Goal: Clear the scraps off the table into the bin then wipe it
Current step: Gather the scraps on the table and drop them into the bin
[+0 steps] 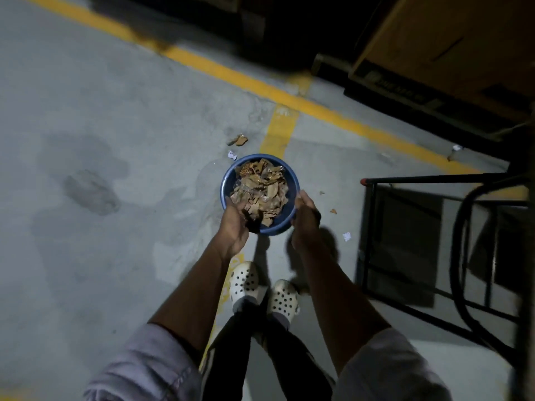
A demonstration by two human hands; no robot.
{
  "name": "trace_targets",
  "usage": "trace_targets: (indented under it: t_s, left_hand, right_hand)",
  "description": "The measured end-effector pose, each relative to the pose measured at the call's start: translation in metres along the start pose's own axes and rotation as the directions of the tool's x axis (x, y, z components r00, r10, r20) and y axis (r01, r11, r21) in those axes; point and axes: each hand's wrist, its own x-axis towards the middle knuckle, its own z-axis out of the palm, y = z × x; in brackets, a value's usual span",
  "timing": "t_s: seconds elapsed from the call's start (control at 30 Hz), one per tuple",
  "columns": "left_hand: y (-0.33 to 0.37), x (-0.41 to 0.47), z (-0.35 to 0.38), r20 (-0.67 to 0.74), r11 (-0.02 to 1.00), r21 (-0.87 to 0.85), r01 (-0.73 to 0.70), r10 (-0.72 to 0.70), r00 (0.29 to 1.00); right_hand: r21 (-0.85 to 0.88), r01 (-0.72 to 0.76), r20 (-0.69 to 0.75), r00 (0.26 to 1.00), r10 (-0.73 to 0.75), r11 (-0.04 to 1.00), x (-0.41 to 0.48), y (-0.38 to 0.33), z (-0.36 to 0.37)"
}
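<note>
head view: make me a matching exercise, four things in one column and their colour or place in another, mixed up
Things:
1. bin
2. scraps
3. floor line
4. shoes

Colour or place:
A. yellow, painted on the concrete
B. white with holes, below the bin in the picture
C. blue, between the left hand and right hand
D. brown, heaped inside the bin

Pairs: 1-C, 2-D, 3-A, 4-B

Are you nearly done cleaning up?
Partly. The round blue bin already holds many brown scraps. My left hand is dropping more in; my right hand hovers at its rim. A few bits lie on the grey floor. Wiping isn't visible.
</note>
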Motion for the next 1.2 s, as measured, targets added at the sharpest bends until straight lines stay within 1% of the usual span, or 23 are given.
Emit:
trace_targets:
  t_s: [0.1,0.17,0.27,0.37,0.4,0.47,0.53,0.57,0.67,0.73,0.83,0.97,1.07,1.2]
  left_hand:
    - [0.008,-0.102,0.012,0.051,0.985,0.159,-0.072,0.065,0.997]
    - [0.011,-0.168,0.026,0.13,0.963,0.239,-0.121,0.091,0.987]
    - [0.007,-0.25,0.049,0.266,0.921,0.287,-0.263,0.187,0.946]
    - [-0.011,-0.309,0.075,0.376,0.872,0.352,-0.341,0.201,0.904]
    - [-0.021,-0.322,0.085,0.412,0.855,0.37,-0.363,0.199,0.889]
    - [-0.045,-0.355,0.112,0.474,0.8,0.408,-0.441,0.227,0.851]
    - [-0.075,-0.382,0.137,0.549,0.714,0.452,-0.535,0.25,0.798]
    - [-0.095,-0.392,0.147,0.581,0.674,0.471,-0.57,0.249,0.775]
    - [-0.159,-0.418,0.176,0.661,0.587,0.49,-0.644,0.232,0.714]
    - [-0.204,-0.429,0.197,0.65,0.57,0.506,-0.647,0.241,0.721]
    - [-0.261,-0.447,0.225,0.593,0.614,0.488,-0.62,0.288,0.752]
    - [-0.333,-0.475,0.255,0.595,0.583,0.536,-0.611,0.253,0.763]
    - [-0.359,-0.488,0.273,0.598,0.541,0.567,-0.621,0.247,0.762]
    - [-0.366,-0.482,0.29,0.575,0.513,0.592,-0.622,0.272,0.772]
  right_hand:
    - [0.025,-0.024,0.008,1.0,0.023,0.999,-0.09,-0.035,-0.03]
    - [0.057,-0.004,0.033,0.999,0.002,0.998,-0.151,-0.063,-0.053]
    - [0.07,0.064,0.095,0.993,-0.07,0.996,-0.238,-0.107,-0.085]
    - [0.082,0.107,0.128,0.985,-0.117,0.991,-0.303,-0.138,-0.126]
    - [0.087,0.138,0.129,0.98,-0.148,0.987,-0.32,-0.145,-0.143]
    - [0.034,0.231,0.146,0.961,-0.234,0.972,-0.345,-0.152,-0.183]
    - [-0.037,0.32,0.123,0.941,-0.314,0.947,-0.359,-0.149,-0.228]
    - [-0.05,0.345,0.097,0.936,-0.339,0.937,-0.362,-0.144,-0.253]
    - [0.009,0.371,-0.008,0.928,-0.371,0.928,-0.371,-0.129,-0.332]
    - [0.015,0.364,-0.012,0.932,-0.363,0.931,-0.375,-0.119,-0.385]
    - [-0.033,0.377,-0.016,0.926,-0.378,0.926,-0.377,-0.111,-0.453]
    - [-0.11,0.398,-0.034,0.914,-0.403,0.911,-0.382,-0.103,-0.536]
    - [-0.107,0.398,-0.055,0.913,-0.405,0.911,-0.377,-0.106,-0.576]
    - [-0.06,0.372,-0.107,0.92,-0.377,0.926,-0.357,-0.118,-0.605]
